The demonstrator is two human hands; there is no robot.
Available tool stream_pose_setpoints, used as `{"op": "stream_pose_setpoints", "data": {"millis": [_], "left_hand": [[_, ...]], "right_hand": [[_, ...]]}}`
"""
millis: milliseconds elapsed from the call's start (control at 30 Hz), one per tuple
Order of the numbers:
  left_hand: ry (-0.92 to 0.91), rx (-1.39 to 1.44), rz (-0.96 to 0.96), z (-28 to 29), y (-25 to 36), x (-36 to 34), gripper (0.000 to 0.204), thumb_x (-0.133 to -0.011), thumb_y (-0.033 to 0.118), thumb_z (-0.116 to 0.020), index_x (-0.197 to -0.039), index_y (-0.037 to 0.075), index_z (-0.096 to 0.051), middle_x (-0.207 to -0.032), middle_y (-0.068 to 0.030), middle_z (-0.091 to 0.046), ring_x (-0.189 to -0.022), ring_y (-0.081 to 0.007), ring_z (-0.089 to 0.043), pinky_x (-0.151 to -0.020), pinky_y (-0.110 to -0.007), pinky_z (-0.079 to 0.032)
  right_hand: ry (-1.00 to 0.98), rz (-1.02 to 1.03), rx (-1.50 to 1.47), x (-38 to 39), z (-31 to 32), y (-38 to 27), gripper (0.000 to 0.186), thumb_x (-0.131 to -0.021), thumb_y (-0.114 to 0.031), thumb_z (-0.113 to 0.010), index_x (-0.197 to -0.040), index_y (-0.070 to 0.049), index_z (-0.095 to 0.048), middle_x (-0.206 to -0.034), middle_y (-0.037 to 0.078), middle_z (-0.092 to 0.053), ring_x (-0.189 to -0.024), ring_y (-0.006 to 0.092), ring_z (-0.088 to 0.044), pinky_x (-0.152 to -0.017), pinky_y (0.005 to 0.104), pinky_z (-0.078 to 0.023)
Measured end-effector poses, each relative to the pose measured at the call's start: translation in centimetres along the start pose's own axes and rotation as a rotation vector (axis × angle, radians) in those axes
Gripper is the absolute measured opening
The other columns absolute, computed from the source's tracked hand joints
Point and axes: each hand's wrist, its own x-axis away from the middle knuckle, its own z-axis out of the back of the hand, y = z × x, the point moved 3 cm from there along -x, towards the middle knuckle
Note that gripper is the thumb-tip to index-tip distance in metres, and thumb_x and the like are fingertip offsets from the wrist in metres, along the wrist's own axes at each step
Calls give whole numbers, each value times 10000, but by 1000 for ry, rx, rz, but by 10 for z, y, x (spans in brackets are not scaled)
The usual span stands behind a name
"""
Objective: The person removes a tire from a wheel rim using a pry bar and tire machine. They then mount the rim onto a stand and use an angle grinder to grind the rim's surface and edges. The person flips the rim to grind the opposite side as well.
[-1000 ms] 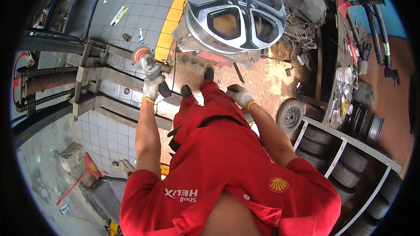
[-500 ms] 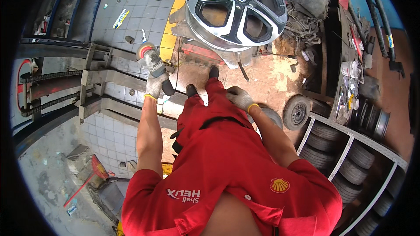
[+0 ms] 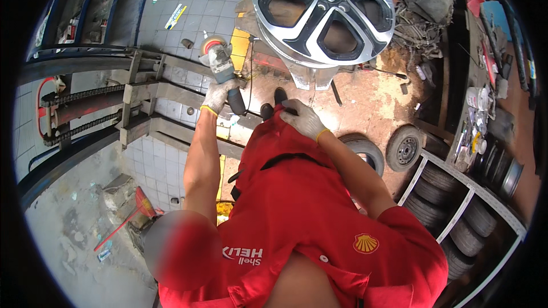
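L hand, in a pale glove, has its fingers wrapped round the rear of a power tool, grinder/polisher type. Tool is fwd of those fingers: grey body just ahead, silvery head further fwd, round red-&-brown disc at the far end, clear of them. Thick dark rear piece sticks out just R of the fingers; handle or batt, can't tell.

Handling, my guess: heavy for its size (motor + metal head), so prob nose-heavy when held from the back. Hard & stiff, shouldn't squash; disc prob the fragile bit, may chip if knocked. Glove cloth shld give OK friction, tho dust or grease cld make the casing slip. Best hold: full wrap on the grey body, thumb opp. fingers; a 2nd hand wld steady it close behind the head. Fingers off the disc edge. Dark cord runs R of the L fingers, might snag; can't tell if it's the tool's.

R hand, gloved too, lies on the red trousers; can't tell if its fingers pinch the cloth or just rest. Alloy wheel is fwd of the R fingers, apart from both hands. Steel wheel is R of the R fingers, well apart.
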Motion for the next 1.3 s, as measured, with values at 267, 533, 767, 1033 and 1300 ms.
{"op": "stream_pose_setpoints", "data": {"millis": [267,533,767,1033,1300], "left_hand": [[46,10,-13,4,22,-18,427,-885,216,-898,-1245,15,-789,-1125,-73,-797,-1022,-204,-727,-987,-380,-579],[6,169,-17,-9,77,-20,356,-880,126,-850,-1210,26,-761,-1084,-92,-785,-984,-241,-747,-950,-399,-613],[-85,277,72,-4,80,-39,433,-904,120,-849,-1307,3,-743,-1164,-121,-795,-1018,-257,-775,-972,-412,-636],[-300,117,241,25,90,-93,450,-902,246,-877,-1245,-31,-789,-1147,-110,-804,-1014,-219,-767,-938,-372,-627],[-662,-118,208,62,123,-132,422,-894,376,-843,-1173,59,-830,-1110,-54,-796,-991,-167,-718,-898,-340,-578]], "right_hand": [[-133,55,-168,-53,3,-71,696,-1001,-365,-799,-1540,35,-617,-1419,232,-770,-1323,353,-745,-1163,417,-559],[-114,176,-269,-114,-7,-97,862,-907,-415,-857,-1640,-70,-563,-1474,250,-729,-1356,396,-714,-1148,456,-566],[-126,20,-138,-161,-43,-121,960,-824,-502,-866,-1603,-50,-538,-1437,285,-735,-1322,444,-726,-1116,510,-584],[76,-96,-111,-242,-111,-124,987,-758,-556,-934,-1494,-1,-581,-1324,303,-772,-1235,470,-757,-1081,531,-599],[456,-378,-697,-235,-157,-177,607,-921,-246,-929,-1400,-1,-650,-1186,115,-796,-1061,241,-791,-920,384,-649]]}}
